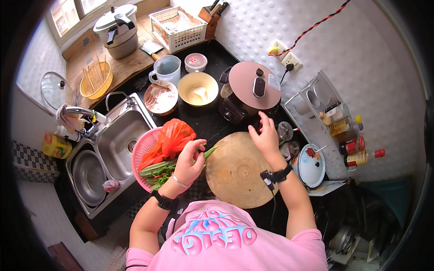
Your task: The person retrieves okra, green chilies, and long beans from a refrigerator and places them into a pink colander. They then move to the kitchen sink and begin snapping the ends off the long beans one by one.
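Note:
My left hand (190, 162) is over the right side of a pink plastic basket (136, 159), its fingers curled; whether it grips anything is hard to tell. In the basket lie a red plastic bag (174, 135), green and red peppers (162, 176) and long ridged green vegetables (154, 168); the tip of one green vegetable (211, 152) shows just past my fingers. My right hand (265, 136), fingers apart and holding nothing, is above the upper right edge of a round wooden chopping board (237, 169). Beyond that hand stands an electric pressure cooker (254, 84).
A steel double sink (118, 145) is at the left. Behind the basket stand a patterned bowl (160, 97), a yellow bowl (198, 88) with a white spoon and a plastic jug (167, 69). At the right are a bottle rack (315, 118) and an enamel lidded pot (311, 166).

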Motion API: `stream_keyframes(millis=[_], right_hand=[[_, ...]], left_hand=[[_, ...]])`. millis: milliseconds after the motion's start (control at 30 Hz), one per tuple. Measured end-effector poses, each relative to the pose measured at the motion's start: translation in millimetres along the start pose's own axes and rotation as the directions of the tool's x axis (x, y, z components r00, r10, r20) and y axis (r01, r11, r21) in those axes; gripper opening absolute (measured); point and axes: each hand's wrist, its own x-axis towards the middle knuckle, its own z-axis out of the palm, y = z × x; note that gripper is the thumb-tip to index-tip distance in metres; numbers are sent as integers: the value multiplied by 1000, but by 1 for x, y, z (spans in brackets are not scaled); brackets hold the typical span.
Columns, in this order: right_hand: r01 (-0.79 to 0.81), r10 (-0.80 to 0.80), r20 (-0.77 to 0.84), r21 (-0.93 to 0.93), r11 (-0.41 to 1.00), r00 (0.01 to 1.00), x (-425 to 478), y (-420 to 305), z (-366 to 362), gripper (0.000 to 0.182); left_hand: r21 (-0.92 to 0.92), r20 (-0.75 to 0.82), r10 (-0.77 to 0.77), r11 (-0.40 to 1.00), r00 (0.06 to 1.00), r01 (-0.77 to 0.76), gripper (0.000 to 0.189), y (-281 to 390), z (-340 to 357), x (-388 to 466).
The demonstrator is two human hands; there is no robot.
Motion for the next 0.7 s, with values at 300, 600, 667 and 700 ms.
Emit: stream_keyframes(millis=[300, 600, 667, 700], right_hand=[[122, -220, 355, 278, 953, 909, -81, -52, 60, 37], [249, -462, 437, 460, 852, 772, -88, -103, 115, 35], [339, -549, 454, 465, 818, 702, -89, -117, 122, 45], [381, -587, 460, 467, 798, 666, -90, -123, 126, 50]], left_hand=[[37, -346, -30, 998, 938, 45, 28, -27, -59, -32], [8, -601, -293, 928, 743, 373, 24, -50, -114, -125], [19, -637, -284, 923, 716, 384, 23, -57, -108, -142], [39, -648, -272, 921, 712, 387, 23, -61, -105, -149]])
